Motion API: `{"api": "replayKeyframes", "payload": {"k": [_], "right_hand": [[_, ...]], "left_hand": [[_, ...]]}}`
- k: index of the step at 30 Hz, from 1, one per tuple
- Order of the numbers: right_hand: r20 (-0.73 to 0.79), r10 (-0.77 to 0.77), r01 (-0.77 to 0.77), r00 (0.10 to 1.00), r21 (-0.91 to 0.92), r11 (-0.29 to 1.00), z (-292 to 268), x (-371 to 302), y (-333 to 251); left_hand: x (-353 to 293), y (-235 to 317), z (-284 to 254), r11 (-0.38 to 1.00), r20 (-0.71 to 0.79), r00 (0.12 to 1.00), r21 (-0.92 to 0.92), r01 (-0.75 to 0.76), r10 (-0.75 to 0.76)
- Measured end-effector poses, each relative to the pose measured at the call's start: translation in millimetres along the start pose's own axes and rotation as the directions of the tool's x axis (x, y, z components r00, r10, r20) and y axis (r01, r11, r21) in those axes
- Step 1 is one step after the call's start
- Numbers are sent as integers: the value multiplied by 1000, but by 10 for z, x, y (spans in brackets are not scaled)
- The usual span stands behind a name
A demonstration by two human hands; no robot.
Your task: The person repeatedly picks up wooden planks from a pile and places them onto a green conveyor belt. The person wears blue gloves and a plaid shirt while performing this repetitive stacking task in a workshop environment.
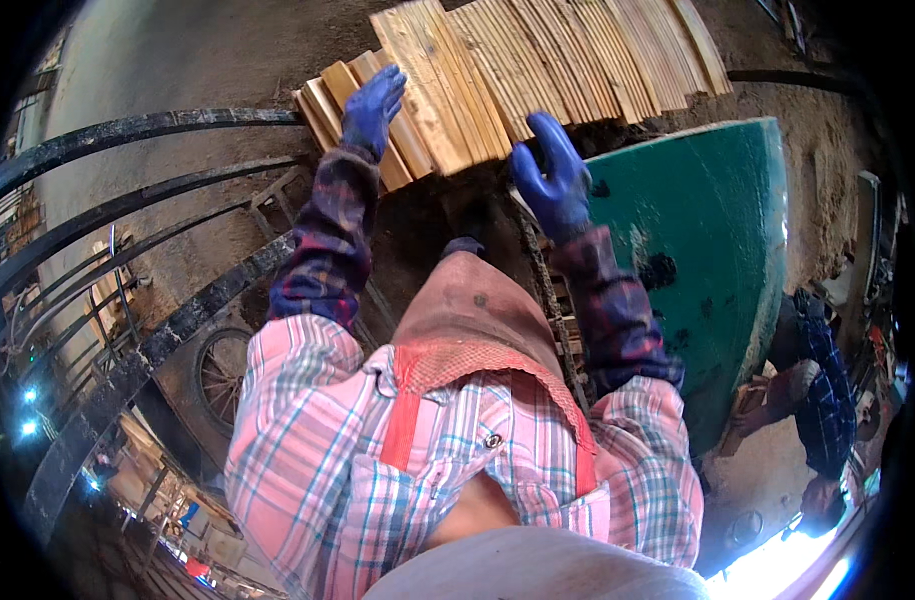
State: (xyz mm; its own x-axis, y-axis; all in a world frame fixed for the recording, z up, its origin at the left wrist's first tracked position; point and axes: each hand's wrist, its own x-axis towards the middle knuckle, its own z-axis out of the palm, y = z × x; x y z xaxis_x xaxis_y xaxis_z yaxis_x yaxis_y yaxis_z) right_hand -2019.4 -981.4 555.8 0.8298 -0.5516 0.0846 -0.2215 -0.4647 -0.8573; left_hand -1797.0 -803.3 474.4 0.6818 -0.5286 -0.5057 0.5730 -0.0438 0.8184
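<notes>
A row of wooden boards (548,55) stretches across the top of the head view, packed side by side. A wider group of pale boards (443,90) stands out near its left end, with several narrower slats (328,105) leaning beside it. My left hand (372,108), in a blue glove, lies over the slats with its fingers stretched out along the pale boards' left side. Just right of the pale boards' near end is my right hand (555,185), also gloved in blue, with thumb and fingers spread and nothing between them.
A large green panel (703,220) lies to the right. Black metal rails (158,345) curve along the left, near a spoked wheel (221,375). At the lower right, another person (823,385) in dark checked clothing has a hand at a wooden piece. My apron (478,310) hangs below the boards.
</notes>
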Motion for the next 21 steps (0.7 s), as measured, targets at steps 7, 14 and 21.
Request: {"api": "replayKeyframes", "payload": {"k": [7, 14, 21], "right_hand": [[-243, 183, -271, 953, -406, 873, -947, -1476, 537], [-631, 361, -691, 687, -412, 594, -1022, -2178, 1215], [-956, 141, -901, 259, -186, 393, -1684, -3271, 1455]], "left_hand": [[-63, 196, 1717, 991, 232, 973, -136, 13, 19], [-471, -627, 3294, 957, 675, 720, 286, -55, -161], [-979, -904, 4235, 776, 876, 371, 458, -433, -309]]}}
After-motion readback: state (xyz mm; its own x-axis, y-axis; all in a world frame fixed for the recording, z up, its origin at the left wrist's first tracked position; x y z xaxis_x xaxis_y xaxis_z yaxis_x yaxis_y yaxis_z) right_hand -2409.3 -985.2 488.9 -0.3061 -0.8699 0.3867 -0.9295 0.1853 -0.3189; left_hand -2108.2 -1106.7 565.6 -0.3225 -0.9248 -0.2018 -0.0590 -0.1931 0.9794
